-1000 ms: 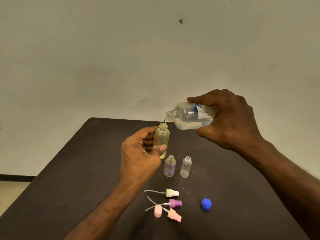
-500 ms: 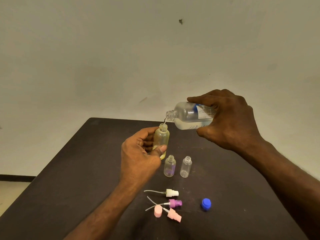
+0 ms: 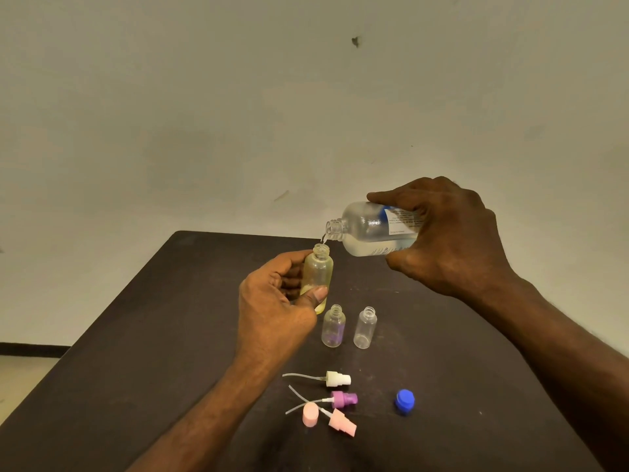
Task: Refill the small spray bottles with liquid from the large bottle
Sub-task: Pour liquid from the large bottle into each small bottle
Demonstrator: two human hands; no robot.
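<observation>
small spray bottles: three, all uncapped; two stand on the table (image 3: 136, 335), one is lifted for filling
spray heads: white (image 3: 338, 379), purple (image 3: 344, 399), pink (image 3: 342, 422) lie nearest, tubes pointing left, beside a pink cap (image 3: 310, 414); risk — a forearm sweeping back could knock them off
blue cap (image 3: 404, 401): right of the heads, apart from them
purple-tinted bottle (image 3: 333, 327): upright, looks near empty; just below the pour, so drips or a bump could tip it
clear bottle (image 3: 365, 328): upright beside it, looks empty
left hand (image 3: 272, 308): grip closed round the yellow bottle (image 3: 317, 275), thumb across the front, fingers behind
yellow bottle: held upright above the table, only a shallow yellow layer at the bottom
right hand (image 3: 449, 236): grip wrapped round the large bottle (image 3: 371, 228)
large bottle: tilted near horizontal, mouth just above and right of the yellow bottle's mouth, thin stream between them
risk: narrow neck, so a slight wobble or steeper tilt sends liquid down the outside onto the thumb
change: almost none; same pose, pour goes on, level not visibly higher
</observation>
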